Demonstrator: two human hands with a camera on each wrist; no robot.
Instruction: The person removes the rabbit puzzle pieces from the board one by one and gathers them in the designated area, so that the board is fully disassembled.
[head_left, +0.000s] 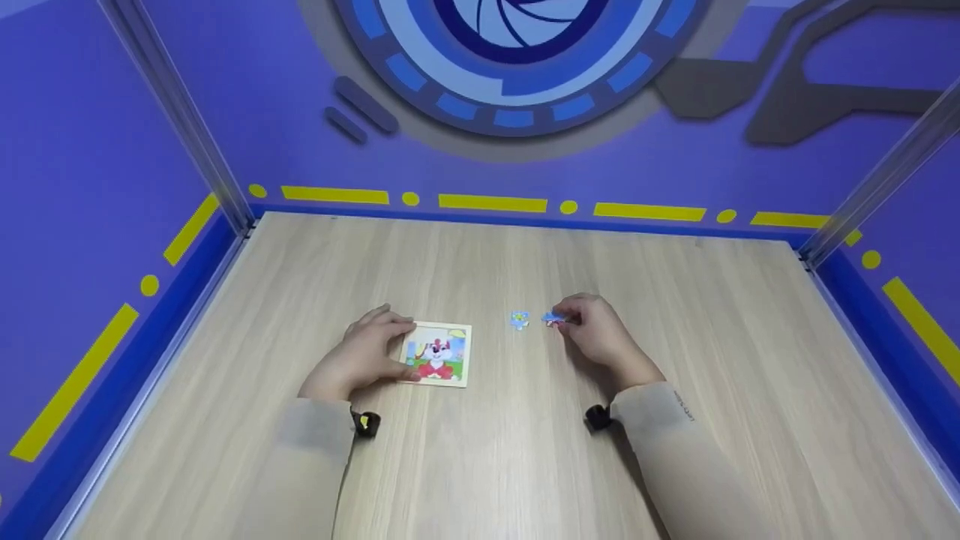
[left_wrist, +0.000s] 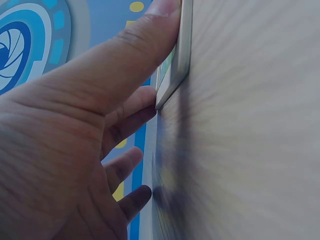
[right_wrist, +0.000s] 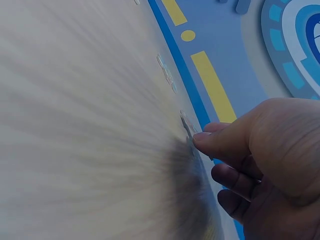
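A small square jigsaw board (head_left: 468,358) with a light frame and a red-and-white cartoon animal picture lies flat, left of centre. My left hand (head_left: 358,354) grips its left side, thumb at the near edge and a finger at the far corner. In the left wrist view, the thumb presses the board's rim (left_wrist: 183,62) and the other fingers spread behind it. To the right, my right hand (head_left: 598,330) pinches a blue-and-red jigsaw piece (head_left: 551,318) between thumb and forefinger, at the tabletop. A second jigsaw piece (head_left: 519,319), blue with yellow, lies loose between the held piece and the board.
A wood-grain table (head_left: 480,465) carries everything. Purple-blue wall panels (head_left: 480,169) with yellow markings close it in at the back and both sides. Metal posts (head_left: 180,112) stand at the back corners. Each wrist wears a small black camera (head_left: 366,424).
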